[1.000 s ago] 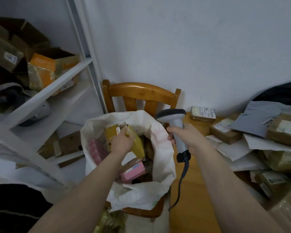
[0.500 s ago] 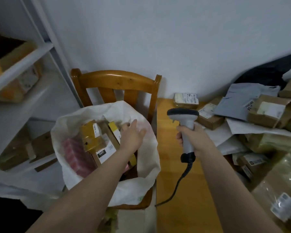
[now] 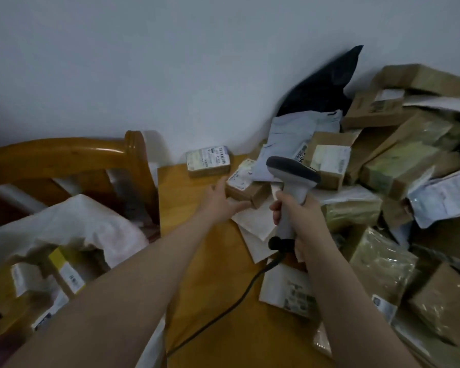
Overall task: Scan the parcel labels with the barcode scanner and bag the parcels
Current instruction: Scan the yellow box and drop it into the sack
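Found box (image 3: 246, 191) on worktop (image 3: 210, 261), at near edge of parcel heap, straight ahead of left hand (image 3: 219, 201), long axis lying crosswise. Spread left hand wide, fingertips at box's near corner, nothing gripped yet. Gripped scanner (image 3: 294, 179) upright in right hand (image 3: 302, 221), just right of box.

parcel labels (image 3: 209, 156) blurred, no text legible
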